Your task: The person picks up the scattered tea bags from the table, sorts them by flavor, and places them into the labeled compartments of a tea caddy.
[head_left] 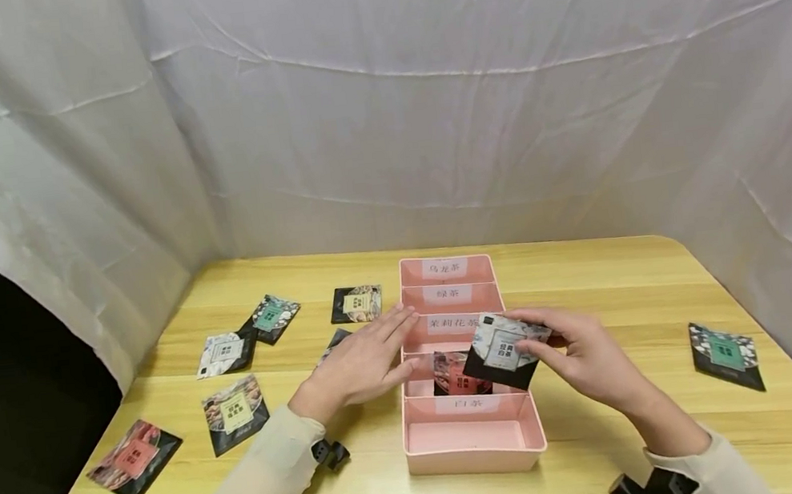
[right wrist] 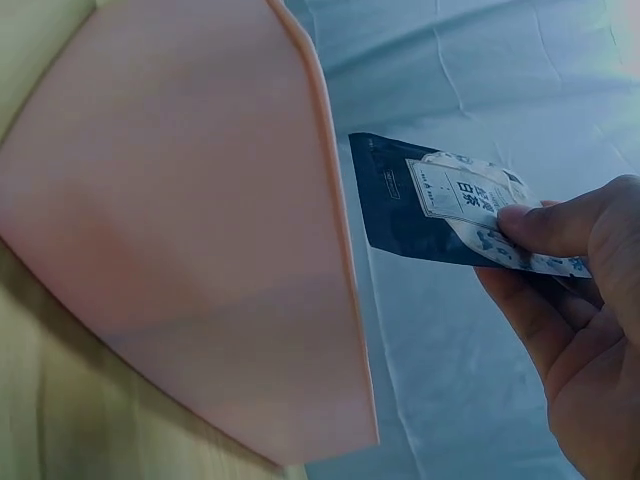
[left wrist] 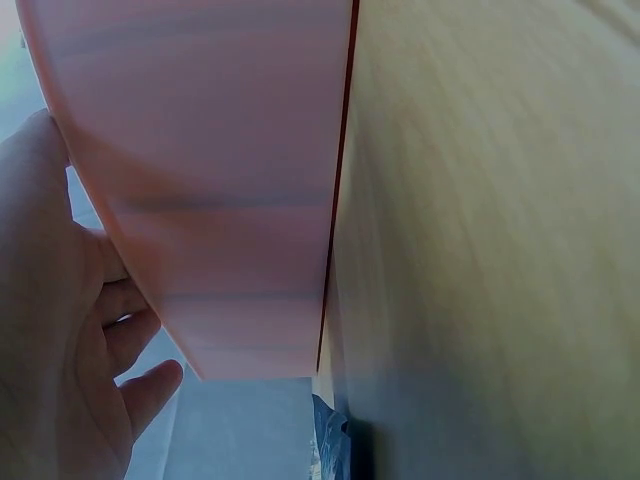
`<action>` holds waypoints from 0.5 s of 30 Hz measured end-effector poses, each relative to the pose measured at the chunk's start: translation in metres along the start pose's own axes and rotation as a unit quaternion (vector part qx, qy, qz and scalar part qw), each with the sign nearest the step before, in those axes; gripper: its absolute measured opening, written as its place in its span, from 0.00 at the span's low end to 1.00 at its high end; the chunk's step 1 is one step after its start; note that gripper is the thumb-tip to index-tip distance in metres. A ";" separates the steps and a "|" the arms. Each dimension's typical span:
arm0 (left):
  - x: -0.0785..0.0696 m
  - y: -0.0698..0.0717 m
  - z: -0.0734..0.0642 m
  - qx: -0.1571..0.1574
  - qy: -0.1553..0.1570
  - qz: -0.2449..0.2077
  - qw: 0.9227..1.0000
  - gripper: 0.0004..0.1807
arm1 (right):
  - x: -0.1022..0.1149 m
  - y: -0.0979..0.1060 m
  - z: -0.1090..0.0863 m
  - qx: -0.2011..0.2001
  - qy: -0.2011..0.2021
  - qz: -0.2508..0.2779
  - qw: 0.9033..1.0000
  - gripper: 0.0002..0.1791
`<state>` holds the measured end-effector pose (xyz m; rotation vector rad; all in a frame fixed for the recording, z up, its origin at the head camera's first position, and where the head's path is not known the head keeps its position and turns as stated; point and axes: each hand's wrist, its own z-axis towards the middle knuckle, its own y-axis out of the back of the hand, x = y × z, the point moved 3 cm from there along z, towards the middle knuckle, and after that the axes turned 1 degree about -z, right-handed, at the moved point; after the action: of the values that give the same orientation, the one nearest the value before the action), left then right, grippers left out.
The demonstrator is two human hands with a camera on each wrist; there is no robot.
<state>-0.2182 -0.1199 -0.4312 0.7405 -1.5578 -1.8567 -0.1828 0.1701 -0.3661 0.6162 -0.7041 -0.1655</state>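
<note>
My right hand (head_left: 581, 348) pinches a white-and-black tea sachet (head_left: 504, 351) between thumb and fingers, above a pink divided box (head_left: 476, 457). In the right wrist view the sachet (right wrist: 432, 205) is tilted beyond the box's side wall (right wrist: 200, 220). My left hand (head_left: 367, 359) rests on the box's left rim, its fingers fairly straight and holding nothing. In the left wrist view its fingertips touch the rim of the box (left wrist: 220, 150). A red-and-black tea sachet (head_left: 453, 378) lies in the compartment second from the front, partly hidden by the held sachet. The front compartment's label (head_left: 466, 404) shows.
Left of the box lie a yellow-labelled sachet (head_left: 357, 304), a green-labelled one (head_left: 276, 317), a white one (head_left: 221, 354), another yellow-labelled one (head_left: 236, 415) and a red one (head_left: 136, 459). One sachet (head_left: 334, 344) is partly under my left hand. A green-labelled sachet (head_left: 726, 355) lies far right.
</note>
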 end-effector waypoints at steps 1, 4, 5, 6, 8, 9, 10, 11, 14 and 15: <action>0.000 0.000 0.000 0.000 0.000 0.000 1.000 0.42 | 0.001 -0.002 -0.001 0.003 0.004 0.004 1.000 0.26; 0.000 -0.001 -0.001 0.000 -0.001 0.002 1.000 0.42 | 0.005 -0.007 -0.002 0.013 0.012 0.013 1.000 0.26; 0.000 -0.001 -0.001 0.000 -0.002 0.002 1.000 0.41 | 0.006 -0.009 -0.002 0.017 0.013 0.017 1.000 0.26; 0.000 -0.001 -0.001 -0.001 -0.004 0.003 1.000 0.41 | 0.008 -0.011 -0.003 0.020 0.013 0.017 1.000 0.26; 0.000 -0.001 -0.001 -0.002 -0.006 0.004 1.000 0.41 | 0.011 -0.014 -0.004 0.026 0.019 0.018 0.999 0.26; 0.000 -0.001 -0.001 -0.002 -0.006 0.005 1.000 0.40 | 0.012 -0.015 -0.004 0.029 0.023 0.020 0.999 0.26; 0.000 -0.001 -0.001 -0.001 -0.005 0.004 1.000 0.40 | 0.013 -0.017 -0.004 0.032 0.027 0.023 0.999 0.26; -0.001 0.000 -0.001 -0.001 -0.005 0.005 1.000 0.40 | 0.014 -0.018 -0.004 0.035 0.032 0.023 0.999 0.26; -0.001 0.001 -0.001 0.002 -0.001 0.006 1.000 0.41 | 0.017 -0.023 -0.004 0.048 0.046 0.031 0.997 0.26; -0.001 0.001 -0.001 0.002 0.000 0.006 1.000 0.41 | 0.018 -0.024 -0.004 0.053 0.048 0.035 0.997 0.26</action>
<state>-0.2170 -0.1201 -0.4302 0.7308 -1.5627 -1.8450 -0.1648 0.1464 -0.3728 0.6959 -0.6440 -0.0326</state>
